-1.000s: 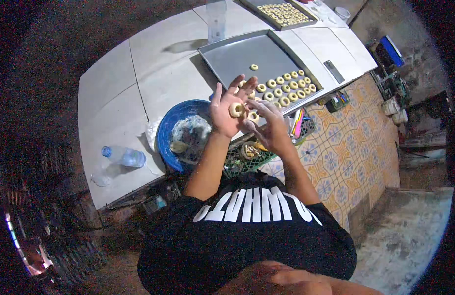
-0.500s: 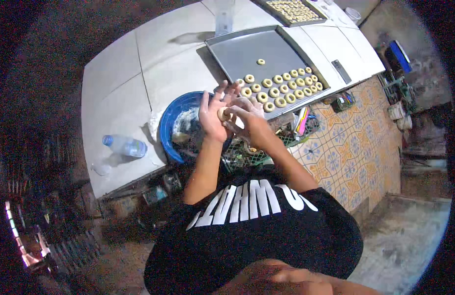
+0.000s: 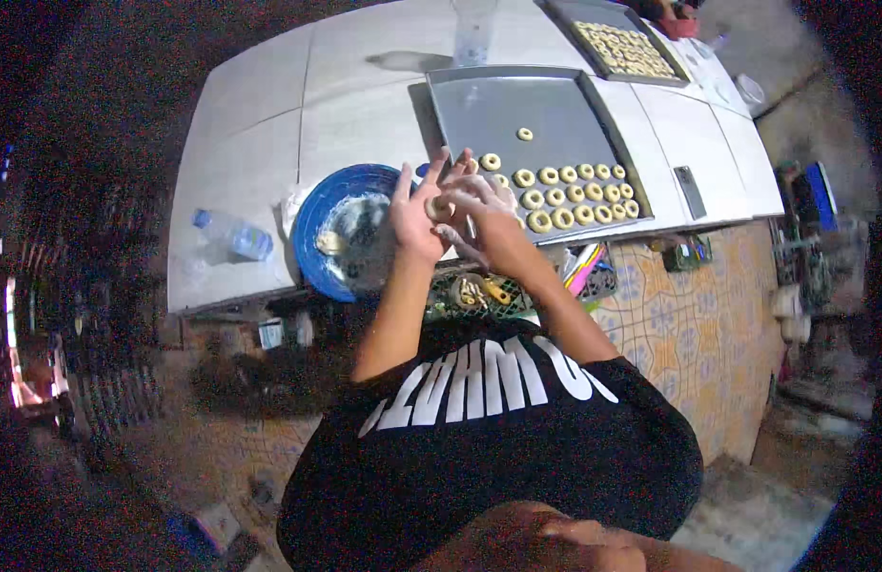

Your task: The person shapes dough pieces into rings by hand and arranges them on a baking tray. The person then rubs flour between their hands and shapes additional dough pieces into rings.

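A small round piece of pale dough (image 3: pixel 436 208) rests against the palm of my left hand (image 3: pixel 418 229), whose floury fingers are stretched and spread. The fingers of my right hand (image 3: pixel 493 224) are bent over that dough and press on it; their tips are partly hidden. Just left of my hands stands a blue basin (image 3: pixel 312 195) dusted with flour, with a lump of dough (image 3: pixel 328 244) inside. Beyond my right hand lies a grey metal tray (image 3: pixel 508 100). Rows of dough rings (image 3: pixel 575 193) fill its near side, and one ring (image 3: pixel 525 134) sits apart from them.
A clear plastic bottle (image 3: pixel 246 238) lies on the white tiled table (image 3: pixel 246 167) at left. A second tray (image 3: pixel 570 17) of rings is at the far right. A phone (image 3: pixel 690 192) rests near the right edge. A plastic crate (image 3: pixel 443 294) with tools sits below the edge.
The view has shifted, so the basin shows more and the table sits differently in the picture. My hands stay together around the same dough, with the right fingers slightly moved.
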The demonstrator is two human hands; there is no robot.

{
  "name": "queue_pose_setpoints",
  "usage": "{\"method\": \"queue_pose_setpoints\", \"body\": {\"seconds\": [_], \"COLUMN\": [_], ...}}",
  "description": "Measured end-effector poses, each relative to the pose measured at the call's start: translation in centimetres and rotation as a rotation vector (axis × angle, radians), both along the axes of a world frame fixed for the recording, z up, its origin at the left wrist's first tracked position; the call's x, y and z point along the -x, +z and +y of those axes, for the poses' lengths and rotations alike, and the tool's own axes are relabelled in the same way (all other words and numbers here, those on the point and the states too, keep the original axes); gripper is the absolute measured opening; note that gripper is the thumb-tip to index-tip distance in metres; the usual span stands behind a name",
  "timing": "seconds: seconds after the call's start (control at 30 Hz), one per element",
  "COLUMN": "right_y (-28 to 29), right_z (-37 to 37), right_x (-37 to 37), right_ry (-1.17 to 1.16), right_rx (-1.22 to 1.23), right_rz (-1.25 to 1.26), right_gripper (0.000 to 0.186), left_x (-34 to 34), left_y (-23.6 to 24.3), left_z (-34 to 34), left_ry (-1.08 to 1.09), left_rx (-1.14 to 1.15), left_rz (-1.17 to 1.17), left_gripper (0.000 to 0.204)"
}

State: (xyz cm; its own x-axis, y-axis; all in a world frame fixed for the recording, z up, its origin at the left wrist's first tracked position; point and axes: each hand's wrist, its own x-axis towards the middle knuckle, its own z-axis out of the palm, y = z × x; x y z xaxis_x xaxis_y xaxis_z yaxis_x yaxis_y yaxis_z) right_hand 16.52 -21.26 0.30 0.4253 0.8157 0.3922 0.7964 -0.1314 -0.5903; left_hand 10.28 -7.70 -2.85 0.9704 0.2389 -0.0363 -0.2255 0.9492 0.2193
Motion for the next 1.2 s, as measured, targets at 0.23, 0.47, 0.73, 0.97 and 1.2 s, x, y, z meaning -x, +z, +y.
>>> {"method": "queue_pose_setpoints", "body": {"seconds": [0.23,0.47,0.73,0.97,1.2], "right_y": [-2.1,-5.3,-9.2,-7.5,-11.1], "right_z": [-4.1,-6.2,-8.3,-9.3,-8.6], "right_x": [-4.0,-7.1,-10.7,-12.2,-16.8], "right_ry": [0.014,0.045,0.098,0.122,0.060], "right_rx": [-0.049,0.030,-0.121,-0.048,-0.160], "right_rz": [0.372,0.891,1.341,1.355,1.713], "right_gripper": [0.061,0.054,0.044,0.038,0.031], "left_x": [-3.8,-6.9,-9.6,-12.3,-12.7], "left_y": [-0.4,-3.8,-4.1,-4.3,-5.0], "left_z": [-3.6,-5.6,-8.5,-10.0,-11.0], "left_ry": [0.150,0.136,0.151,0.316,0.494], "left_rx": [-0.172,-0.215,-0.149,-0.257,-0.631], "left_rz": [0.038,0.237,0.425,0.562,0.746], "left_gripper": [0.063,0.071,0.072,0.063,0.056]}}
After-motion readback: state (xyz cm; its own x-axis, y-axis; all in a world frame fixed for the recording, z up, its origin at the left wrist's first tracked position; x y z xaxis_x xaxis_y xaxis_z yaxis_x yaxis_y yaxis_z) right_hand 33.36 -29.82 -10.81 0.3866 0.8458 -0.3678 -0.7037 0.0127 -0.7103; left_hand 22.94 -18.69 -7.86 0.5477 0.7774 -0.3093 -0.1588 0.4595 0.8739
